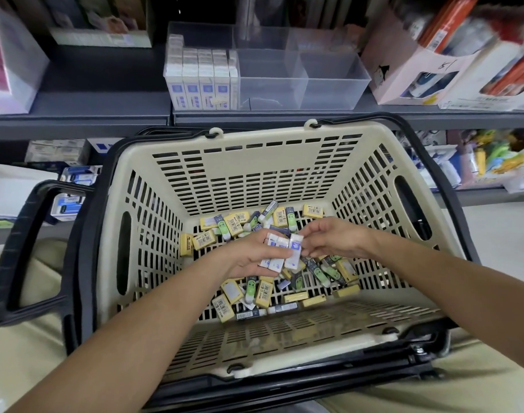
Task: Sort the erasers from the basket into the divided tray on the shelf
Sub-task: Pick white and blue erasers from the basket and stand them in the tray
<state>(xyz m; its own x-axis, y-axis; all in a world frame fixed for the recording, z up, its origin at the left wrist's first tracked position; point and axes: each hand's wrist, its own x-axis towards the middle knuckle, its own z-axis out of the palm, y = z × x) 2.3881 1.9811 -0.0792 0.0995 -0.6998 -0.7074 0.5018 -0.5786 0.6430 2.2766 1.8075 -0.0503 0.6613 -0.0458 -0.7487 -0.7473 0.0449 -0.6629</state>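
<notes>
A beige slotted basket (153,242) sits in front of me with several yellow, green and dark erasers (237,225) loose on its floor. My left hand (249,257) holds a row of white-and-blue erasers (277,253) above the pile. My right hand (332,239) pinches the rightmost eraser (295,248) of that row. On the shelf above stands the clear divided tray (329,84). Its left compartment holds upright white-and-blue erasers (199,79); the middle and right compartments look bare.
The basket's black handles (19,242) fold out left and right. A pink box (409,70) stands right of the tray, a clear box (7,61) at far left, and boxed stationery (100,22) behind. A lower shelf (70,171) carries more packaged goods.
</notes>
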